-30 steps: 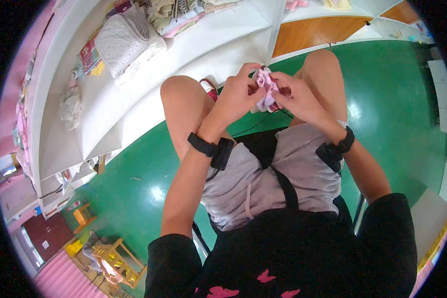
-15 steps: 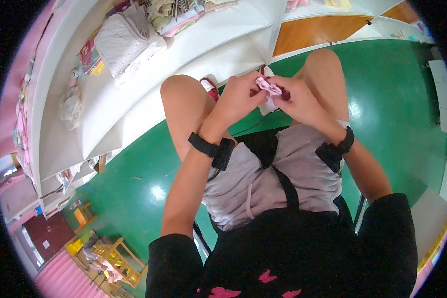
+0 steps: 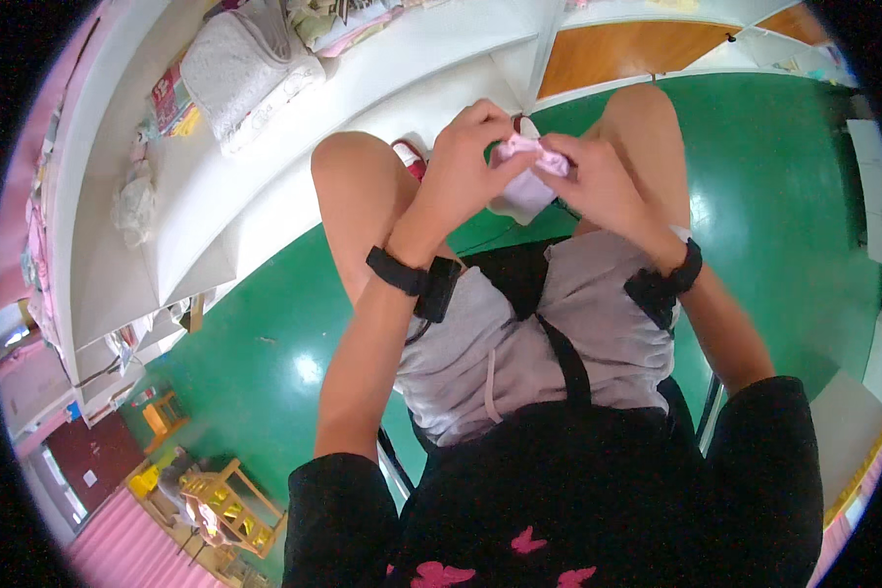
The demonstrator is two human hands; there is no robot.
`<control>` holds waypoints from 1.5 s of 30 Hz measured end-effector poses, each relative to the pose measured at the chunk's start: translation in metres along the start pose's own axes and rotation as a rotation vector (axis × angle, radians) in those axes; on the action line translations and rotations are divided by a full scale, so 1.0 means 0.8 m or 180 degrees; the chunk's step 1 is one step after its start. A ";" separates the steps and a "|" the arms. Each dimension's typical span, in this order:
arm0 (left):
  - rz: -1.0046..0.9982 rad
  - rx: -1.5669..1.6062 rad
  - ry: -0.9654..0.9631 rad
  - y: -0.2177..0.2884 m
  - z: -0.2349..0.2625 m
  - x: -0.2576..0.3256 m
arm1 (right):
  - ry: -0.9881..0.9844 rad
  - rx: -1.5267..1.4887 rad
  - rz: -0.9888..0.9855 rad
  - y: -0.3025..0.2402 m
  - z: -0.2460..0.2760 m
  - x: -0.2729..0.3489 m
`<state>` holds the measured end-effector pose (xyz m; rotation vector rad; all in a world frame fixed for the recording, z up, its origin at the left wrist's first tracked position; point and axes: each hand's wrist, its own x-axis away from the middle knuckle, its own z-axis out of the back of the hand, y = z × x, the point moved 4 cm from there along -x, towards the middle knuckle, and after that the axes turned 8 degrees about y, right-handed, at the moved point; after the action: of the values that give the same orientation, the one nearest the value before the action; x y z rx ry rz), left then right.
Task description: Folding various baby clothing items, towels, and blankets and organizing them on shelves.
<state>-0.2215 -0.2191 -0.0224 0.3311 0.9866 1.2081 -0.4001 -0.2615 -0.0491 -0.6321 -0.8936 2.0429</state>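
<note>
A small, soft pink-and-white cloth item [image 3: 525,194] hangs between my hands above the gap between my knees. Its upper edge is bunched and a paler part droops below; the exact kind of article is not clear. My left hand [image 3: 470,162] pinches its left side with thumb and fingers. On the other side, my right hand [image 3: 598,181] grips the gathered upper edge, fingers curled. Both wrists carry black straps with small black boxes.
White open shelving [image 3: 441,59] curves along the front and left, holding a folded pale quilted cloth [image 3: 240,73] and other fabrics. An orange-brown panel [image 3: 627,59] stands ahead. Green floor [image 3: 255,304] lies below. Small wooden chairs [image 3: 230,505] stand at lower left.
The pink cloth was bunched small between my fingers; more of it now hangs down in view. My hands have shifted slightly, spreading it, and my view has tilted a little.
</note>
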 end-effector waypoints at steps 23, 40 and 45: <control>0.1072 0.0511 -0.0837 0.002 -0.005 0.006 | -0.0342 -0.0188 0.0482 0.026 -0.010 0.007; 0.0872 0.0436 0.1427 -0.005 0.040 0.001 | -0.1025 -0.1004 -0.1011 0.026 -0.011 0.006; 0.0437 0.0312 0.1279 0.010 0.030 -0.004 | -0.0459 -0.1497 -0.1658 0.081 -0.029 0.006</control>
<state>-0.2075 -0.2125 -0.0018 0.2394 1.3911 1.3847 -0.4174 -0.2770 -0.1137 -0.4334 -1.4731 1.4296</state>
